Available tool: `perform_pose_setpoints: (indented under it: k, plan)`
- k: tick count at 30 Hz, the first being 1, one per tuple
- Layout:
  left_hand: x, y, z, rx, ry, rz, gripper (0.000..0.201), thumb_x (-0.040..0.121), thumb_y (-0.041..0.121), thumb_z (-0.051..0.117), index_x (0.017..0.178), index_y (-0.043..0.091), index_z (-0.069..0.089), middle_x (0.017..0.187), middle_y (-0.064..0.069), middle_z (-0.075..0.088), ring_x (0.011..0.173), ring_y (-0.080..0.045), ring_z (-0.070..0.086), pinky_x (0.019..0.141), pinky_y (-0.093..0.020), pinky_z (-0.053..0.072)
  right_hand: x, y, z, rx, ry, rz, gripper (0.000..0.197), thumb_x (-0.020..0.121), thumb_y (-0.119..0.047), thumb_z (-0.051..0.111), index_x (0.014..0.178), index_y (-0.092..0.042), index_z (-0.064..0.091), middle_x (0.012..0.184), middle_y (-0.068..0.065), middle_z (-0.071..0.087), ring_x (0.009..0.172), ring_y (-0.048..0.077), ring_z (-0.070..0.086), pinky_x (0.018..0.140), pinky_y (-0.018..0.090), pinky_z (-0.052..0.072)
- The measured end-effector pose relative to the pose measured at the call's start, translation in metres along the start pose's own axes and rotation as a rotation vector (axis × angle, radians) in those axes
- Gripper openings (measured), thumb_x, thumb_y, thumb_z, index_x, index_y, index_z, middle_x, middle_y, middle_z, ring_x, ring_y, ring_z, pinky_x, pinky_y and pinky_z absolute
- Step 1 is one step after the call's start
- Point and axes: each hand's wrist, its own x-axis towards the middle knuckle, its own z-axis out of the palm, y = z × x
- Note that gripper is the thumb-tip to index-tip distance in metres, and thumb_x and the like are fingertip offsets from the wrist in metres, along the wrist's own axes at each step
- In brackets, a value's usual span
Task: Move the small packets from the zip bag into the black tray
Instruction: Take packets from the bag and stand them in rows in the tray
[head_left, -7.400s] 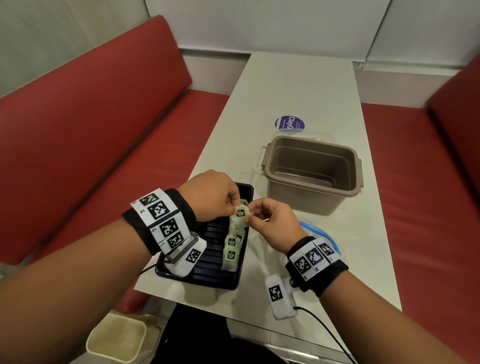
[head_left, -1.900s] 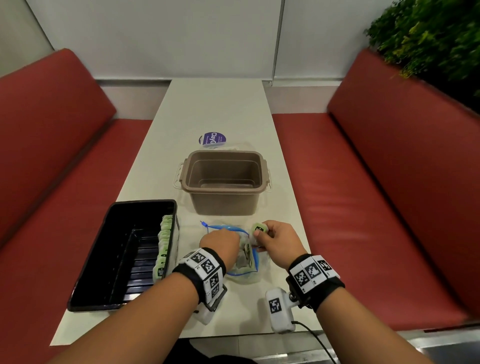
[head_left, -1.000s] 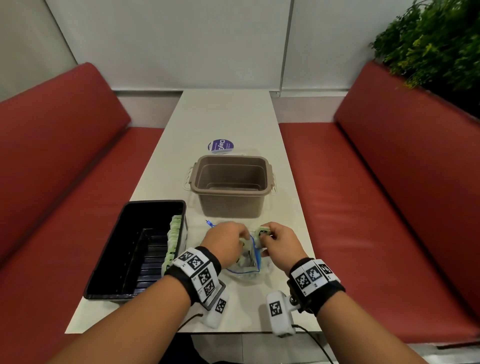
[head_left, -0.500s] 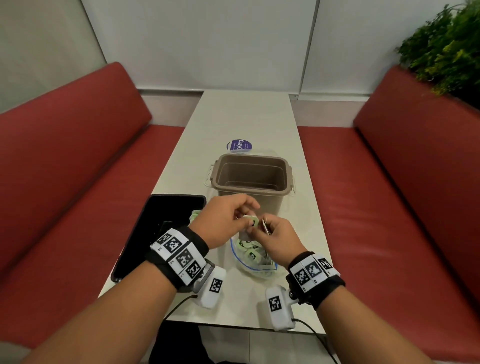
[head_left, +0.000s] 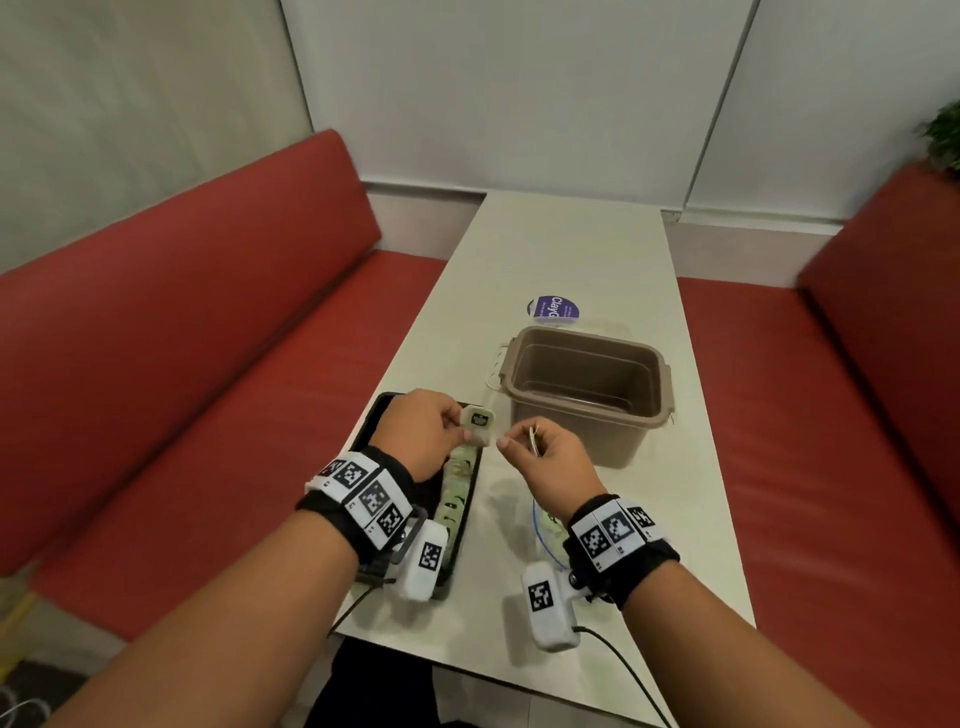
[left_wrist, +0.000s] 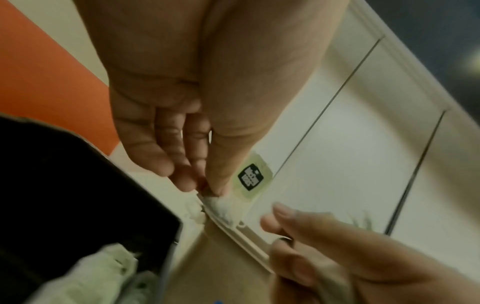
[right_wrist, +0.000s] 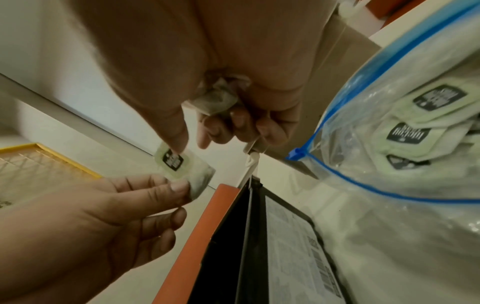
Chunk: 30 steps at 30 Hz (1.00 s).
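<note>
My left hand (head_left: 460, 423) pinches a small pale-green packet (head_left: 479, 420) by its edge, held up over the right rim of the black tray (head_left: 370, 423). The left wrist view shows the same packet (left_wrist: 253, 178) under my thumb. My right hand (head_left: 511, 441) hovers just right of it, thumb tip at the packet (right_wrist: 173, 162), while its curled fingers hold a second, crumpled packet (right_wrist: 217, 98) against the palm. Several packets (head_left: 457, 483) stand in a row along the tray's right side. The zip bag (right_wrist: 415, 148) lies under my right wrist with several packets inside.
A brown plastic tub (head_left: 587, 415) stands just behind my hands, with a purple round label (head_left: 553, 310) on the table beyond it. Red benches (head_left: 208, 338) flank the narrow white table (head_left: 571, 249). The tray sits near the table's left edge.
Both hands have moved left from above the zip bag to the tray's right rim. The packet they shared now sits in my left hand's pinch.
</note>
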Motion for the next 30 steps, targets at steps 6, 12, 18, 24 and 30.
perform_pose_setpoints:
  k: [6,12,18,24,30]
  plan:
    - [0.044,-0.045,0.012,0.249,-0.028,-0.202,0.007,0.085,0.02,0.069,0.088,0.02,0.076,0.091,-0.004,0.073,0.089,-0.026,0.068,0.079,-0.032,0.055,0.019,0.007,0.024,-0.198,-0.099,0.136,0.016,0.086,-0.033,0.071,0.087,-0.021,0.06,0.071,-0.006,0.057,0.062,0.011,0.052,0.058,0.024,0.04]
    - [0.075,-0.076,0.048,0.387,-0.145,-0.313,0.016,0.09,0.015,0.058,0.091,0.011,0.074,0.095,-0.011,0.073,0.086,-0.031,0.068,0.073,-0.034,0.054,0.03,0.008,0.039,-0.341,-0.15,0.231,0.048,0.087,-0.039,0.069,0.125,-0.016,0.052,0.105,-0.002,0.059,0.091,0.017,0.058,0.073,0.024,0.041]
    - [0.091,-0.092,0.068,0.379,-0.2,-0.358,0.015,0.091,0.015,0.06,0.09,0.008,0.074,0.094,-0.012,0.072,0.086,-0.031,0.068,0.065,-0.032,0.047,0.033,0.015,0.043,-0.395,-0.2,0.262,0.047,0.089,-0.038,0.067,0.127,-0.015,0.052,0.116,0.004,0.063,0.094,0.016,0.055,0.078,0.026,0.042]
    - [0.099,-0.096,0.079,0.379,-0.226,-0.361,0.013,0.09,0.01,0.061,0.091,0.005,0.073,0.093,-0.013,0.071,0.086,-0.031,0.068,0.063,-0.032,0.048,0.034,0.016,0.043,-0.35,-0.224,0.29,0.039,0.089,-0.036,0.067,0.122,-0.017,0.055,0.1,-0.002,0.059,0.094,0.018,0.058,0.079,0.029,0.045]
    - [0.105,-0.097,0.083,0.343,-0.233,-0.431,0.016,0.087,0.022,0.07,0.089,0.006,0.071,0.091,-0.011,0.072,0.084,-0.028,0.069,0.062,-0.032,0.05,0.035,0.014,0.043,-0.336,-0.227,0.29,0.041,0.09,-0.035,0.067,0.124,-0.017,0.055,0.105,-0.002,0.059,0.098,0.017,0.057,0.08,0.027,0.043]
